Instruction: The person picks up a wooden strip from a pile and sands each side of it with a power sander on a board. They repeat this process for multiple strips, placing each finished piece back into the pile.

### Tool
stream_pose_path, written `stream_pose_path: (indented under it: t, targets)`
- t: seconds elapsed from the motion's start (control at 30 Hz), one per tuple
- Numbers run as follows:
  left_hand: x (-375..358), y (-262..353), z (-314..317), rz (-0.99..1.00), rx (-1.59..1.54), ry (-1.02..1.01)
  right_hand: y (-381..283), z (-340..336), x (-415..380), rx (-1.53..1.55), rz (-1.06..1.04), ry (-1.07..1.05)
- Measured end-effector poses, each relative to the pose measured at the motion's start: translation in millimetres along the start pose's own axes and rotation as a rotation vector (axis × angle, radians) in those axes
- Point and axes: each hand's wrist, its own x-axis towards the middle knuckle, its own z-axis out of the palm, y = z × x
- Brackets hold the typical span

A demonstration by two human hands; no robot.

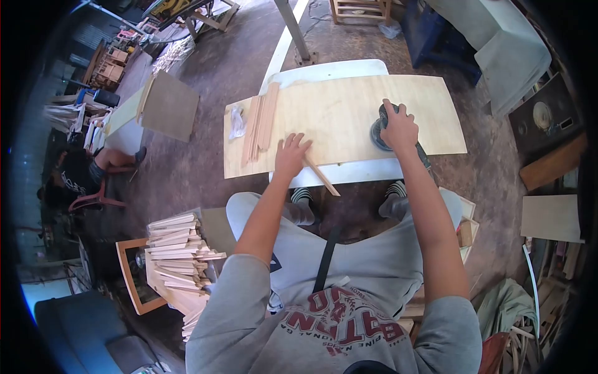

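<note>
My right hand [400,128] is wrapped over the top of a dark hand-held sander [378,134], whose round base sits on the pale plywood board [339,112]. My left hand [291,154] lies with fingers spread near the board's front edge. Beside its thumb, a thin wooden strip [324,177] slants toward me and sticks out past that edge. Left of this hand is a bundle of longer wooden strips [260,124], laid side by side on the board. A clear plastic bag [237,122] rests at the board's left end.
A white table [367,171] supports the board. Many cut wooden pieces [180,249] are stacked low on my left. A person [84,168] sits on a chair at far left. Behind the table stands a metal post [293,31]; a speaker-like box [543,115] is at right.
</note>
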Motion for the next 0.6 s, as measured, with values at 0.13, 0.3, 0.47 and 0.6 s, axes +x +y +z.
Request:
stream_pose_path:
  t: [0.13,0.3,0.47,0.6]
  targets:
    - [0.9,-28.0,1.7,0.063,0.15,-0.235,12.6,-0.2,2.1,0.009,0.013,0.021]
    - [-27.3,-18.3,-36.5,-0.321,-0.228,-0.448,13.3,1.3,5.2,-0.001,0.025,0.036]
    - [-71.6,37.9,24.7,-0.682,-1.01,-0.189,-5.4,8.0,7.5,0.013,-0.084,-0.026]
    - [-96.6,83.7,53.7,-0.926,-1.247,-0.308,-43.2,-7.1,-7.5,0.052,-0.218,-0.054]
